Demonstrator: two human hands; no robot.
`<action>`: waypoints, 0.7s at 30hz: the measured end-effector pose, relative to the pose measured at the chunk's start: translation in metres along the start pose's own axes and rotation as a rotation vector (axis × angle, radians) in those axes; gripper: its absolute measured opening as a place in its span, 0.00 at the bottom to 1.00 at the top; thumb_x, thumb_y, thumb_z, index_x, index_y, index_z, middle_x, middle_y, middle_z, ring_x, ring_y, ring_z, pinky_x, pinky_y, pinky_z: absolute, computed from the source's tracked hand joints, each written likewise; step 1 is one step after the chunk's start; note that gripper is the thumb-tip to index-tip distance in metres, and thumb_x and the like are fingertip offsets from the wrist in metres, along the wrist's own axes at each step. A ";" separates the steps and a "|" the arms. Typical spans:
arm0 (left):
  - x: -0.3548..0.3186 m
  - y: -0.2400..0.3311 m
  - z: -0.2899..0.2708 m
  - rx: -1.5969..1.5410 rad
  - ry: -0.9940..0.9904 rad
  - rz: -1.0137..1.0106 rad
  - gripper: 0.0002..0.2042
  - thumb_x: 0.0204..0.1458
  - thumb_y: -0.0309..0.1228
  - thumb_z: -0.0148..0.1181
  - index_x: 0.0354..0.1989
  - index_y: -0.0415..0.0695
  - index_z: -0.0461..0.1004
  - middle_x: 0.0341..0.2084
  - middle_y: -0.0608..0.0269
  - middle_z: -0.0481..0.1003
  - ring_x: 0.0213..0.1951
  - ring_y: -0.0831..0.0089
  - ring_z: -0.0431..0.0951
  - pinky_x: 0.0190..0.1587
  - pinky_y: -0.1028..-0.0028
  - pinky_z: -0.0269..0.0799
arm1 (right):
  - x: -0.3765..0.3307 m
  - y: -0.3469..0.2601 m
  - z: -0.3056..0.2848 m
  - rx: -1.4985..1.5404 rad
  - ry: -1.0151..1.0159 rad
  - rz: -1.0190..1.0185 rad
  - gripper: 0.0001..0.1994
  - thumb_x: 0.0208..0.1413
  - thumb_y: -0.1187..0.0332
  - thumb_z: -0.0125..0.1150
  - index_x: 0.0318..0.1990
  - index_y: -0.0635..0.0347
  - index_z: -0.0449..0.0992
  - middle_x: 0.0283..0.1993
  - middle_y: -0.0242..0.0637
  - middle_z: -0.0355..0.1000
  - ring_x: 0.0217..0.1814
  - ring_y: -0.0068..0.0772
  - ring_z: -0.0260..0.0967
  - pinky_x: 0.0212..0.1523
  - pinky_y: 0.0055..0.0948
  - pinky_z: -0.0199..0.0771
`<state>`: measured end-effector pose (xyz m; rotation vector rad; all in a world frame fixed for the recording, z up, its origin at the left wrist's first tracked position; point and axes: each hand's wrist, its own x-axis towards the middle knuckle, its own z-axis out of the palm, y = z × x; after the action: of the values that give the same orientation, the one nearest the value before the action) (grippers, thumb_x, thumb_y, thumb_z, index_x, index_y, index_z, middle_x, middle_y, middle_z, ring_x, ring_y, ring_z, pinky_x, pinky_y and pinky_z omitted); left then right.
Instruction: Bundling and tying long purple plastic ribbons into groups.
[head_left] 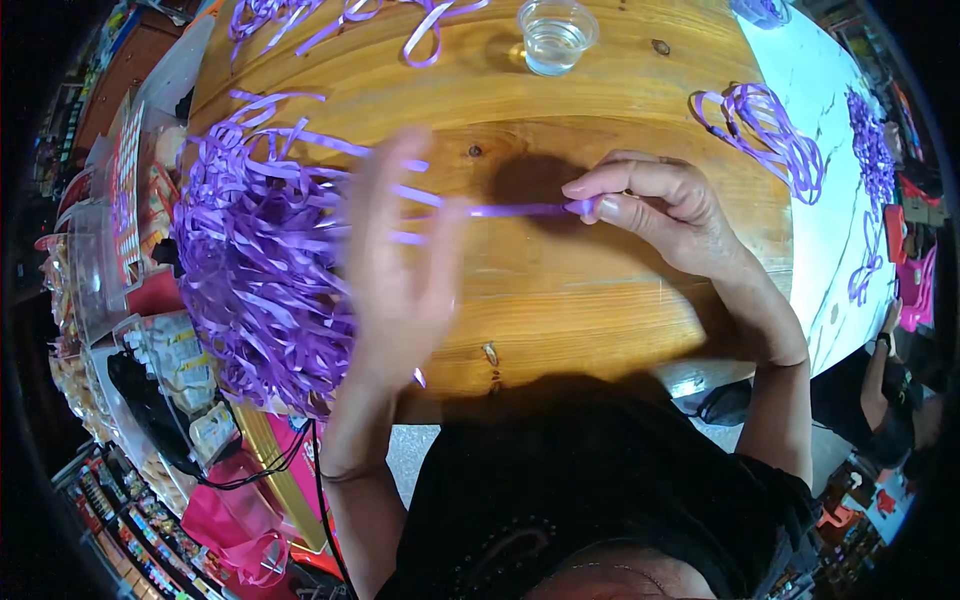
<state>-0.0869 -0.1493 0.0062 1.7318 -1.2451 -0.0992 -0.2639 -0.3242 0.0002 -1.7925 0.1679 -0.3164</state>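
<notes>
Over the wooden table, the thumb and fingertips of my right hand (650,205) pinch a purple ribbon (520,211) at a small bunched or folded end. From there the ribbon runs level to the left, toward my left hand (400,260). Motion smears that hand, but its thumb and fingers appear spread apart, and I see nothing gripped in it. Behind and beside it lies a big heap of cut purple ribbon strips (265,260), several ends sticking out to the right. Part of the heap is hidden by my left hand and forearm.
A clear plastic cup (556,45) of liquid stands at the far side of the wooden table (600,320). A looped purple ribbon bundle (765,140) lies right, near a white marbled table (830,290). Clear boxes (165,370) crowd the left edge. Another person (880,390) is at far right.
</notes>
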 end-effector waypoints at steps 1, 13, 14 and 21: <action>-0.001 0.002 0.019 -0.162 -0.056 0.022 0.20 0.51 0.27 0.58 0.53 0.38 0.64 0.46 0.51 0.69 0.50 0.61 0.68 0.54 0.66 0.61 | 0.001 -0.003 0.002 -0.010 0.014 0.002 0.10 0.55 0.77 0.54 0.44 0.65 0.74 0.36 0.37 0.72 0.38 0.25 0.69 0.40 0.21 0.68; 0.002 0.003 0.017 -0.264 -0.071 -0.156 0.01 0.51 0.22 0.58 0.30 0.38 0.73 0.21 0.65 0.67 0.23 0.78 0.65 0.26 0.80 0.58 | -0.019 0.004 -0.020 -0.241 0.267 -0.037 0.08 0.51 0.78 0.59 0.40 0.65 0.76 0.32 0.36 0.72 0.29 0.21 0.66 0.29 0.20 0.64; 0.001 -0.004 0.009 -0.266 -0.075 -0.156 0.01 0.51 0.22 0.58 0.30 0.38 0.73 0.21 0.65 0.67 0.23 0.78 0.65 0.26 0.80 0.58 | -0.018 0.006 -0.021 -0.281 0.260 -0.086 0.08 0.51 0.78 0.59 0.40 0.65 0.76 0.32 0.36 0.72 0.30 0.23 0.67 0.30 0.21 0.65; -0.007 -0.016 0.014 0.779 0.022 0.127 0.14 0.46 0.24 0.59 0.43 0.41 0.69 0.40 0.54 0.69 0.46 0.54 0.67 0.48 0.61 0.63 | -0.002 0.012 -0.002 -0.309 0.123 -0.147 0.09 0.51 0.80 0.57 0.41 0.65 0.76 0.32 0.38 0.72 0.33 0.29 0.69 0.32 0.23 0.66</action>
<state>-0.0868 -0.1534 -0.0160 2.2782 -1.4823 0.5464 -0.2660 -0.3278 -0.0111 -2.0973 0.1802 -0.5298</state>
